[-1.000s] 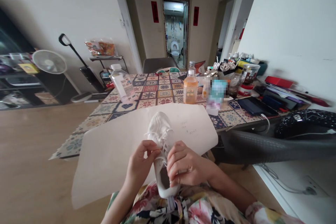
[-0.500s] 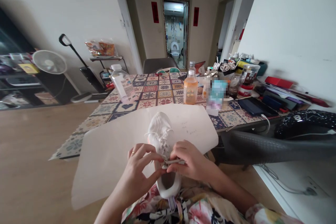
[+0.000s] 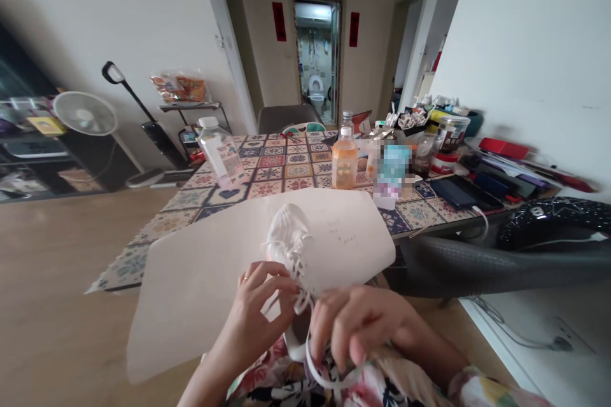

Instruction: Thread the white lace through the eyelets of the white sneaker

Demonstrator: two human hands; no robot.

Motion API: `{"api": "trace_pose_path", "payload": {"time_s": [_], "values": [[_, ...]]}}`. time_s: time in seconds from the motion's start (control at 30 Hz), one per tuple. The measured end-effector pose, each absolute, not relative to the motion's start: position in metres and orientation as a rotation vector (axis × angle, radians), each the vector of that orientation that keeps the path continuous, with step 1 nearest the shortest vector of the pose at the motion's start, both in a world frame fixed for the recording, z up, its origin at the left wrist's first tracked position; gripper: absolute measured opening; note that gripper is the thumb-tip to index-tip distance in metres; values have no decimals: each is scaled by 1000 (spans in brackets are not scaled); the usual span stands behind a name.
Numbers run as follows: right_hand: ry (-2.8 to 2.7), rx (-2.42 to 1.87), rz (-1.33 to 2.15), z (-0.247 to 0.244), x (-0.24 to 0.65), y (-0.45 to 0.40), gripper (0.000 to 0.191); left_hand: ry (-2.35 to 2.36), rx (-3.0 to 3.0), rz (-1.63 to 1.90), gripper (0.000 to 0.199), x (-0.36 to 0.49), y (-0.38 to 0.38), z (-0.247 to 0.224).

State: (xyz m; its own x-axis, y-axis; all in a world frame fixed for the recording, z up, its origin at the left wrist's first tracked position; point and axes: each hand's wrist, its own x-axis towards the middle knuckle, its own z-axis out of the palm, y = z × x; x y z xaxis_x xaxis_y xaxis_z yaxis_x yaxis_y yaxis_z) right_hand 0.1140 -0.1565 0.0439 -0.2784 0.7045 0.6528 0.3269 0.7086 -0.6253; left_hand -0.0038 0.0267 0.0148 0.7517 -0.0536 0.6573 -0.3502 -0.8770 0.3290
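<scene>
A white sneaker (image 3: 287,232) points its toe away from me, its heel close to my lap. Its white shoelace (image 3: 312,372) runs through the upper eyelets, and a long loose length curves down over the heel opening. My left hand (image 3: 267,299) is at the sneaker's left side, thumb and fingers pinched at the lace near the top eyelets. On the other side, my right hand (image 3: 358,324), smeared by motion, has its fingers curled around the loose lace. The hands partly hide the ankle opening.
Under the sneaker a large white sheet (image 3: 191,292) overhangs the patterned tablecloth (image 3: 272,172). A clear bottle (image 3: 220,152) stands at left and an orange drink bottle (image 3: 344,162) ahead. A tablet (image 3: 461,192) and clutter lie at right, near a dark chair (image 3: 515,264).
My right hand has moved away from the eyelets, toward me and to the right, drawing out a long curve of lace. My left hand has stayed near the top eyelets.
</scene>
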Motion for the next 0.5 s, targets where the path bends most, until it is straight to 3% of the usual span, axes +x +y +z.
{"api": "trace_pose_path", "payload": {"time_s": [0.13, 0.27, 0.4, 0.5], "values": [[-1502, -1352, 97, 31, 115, -158, 28, -296, 2487, 802, 16, -4, 20, 16], [-1463, -1495, 89, 22, 112, -155, 4, -276, 2464, 796, 15, -5, 18, 16], [-1460, -1519, 131, 21, 110, -153, 19, -256, 2395, 743, 10, -7, 21, 17], [-1441, -1501, 116, 19, 110, -150, 15, -318, 2196, 556, 14, -11, 23, 19]]}}
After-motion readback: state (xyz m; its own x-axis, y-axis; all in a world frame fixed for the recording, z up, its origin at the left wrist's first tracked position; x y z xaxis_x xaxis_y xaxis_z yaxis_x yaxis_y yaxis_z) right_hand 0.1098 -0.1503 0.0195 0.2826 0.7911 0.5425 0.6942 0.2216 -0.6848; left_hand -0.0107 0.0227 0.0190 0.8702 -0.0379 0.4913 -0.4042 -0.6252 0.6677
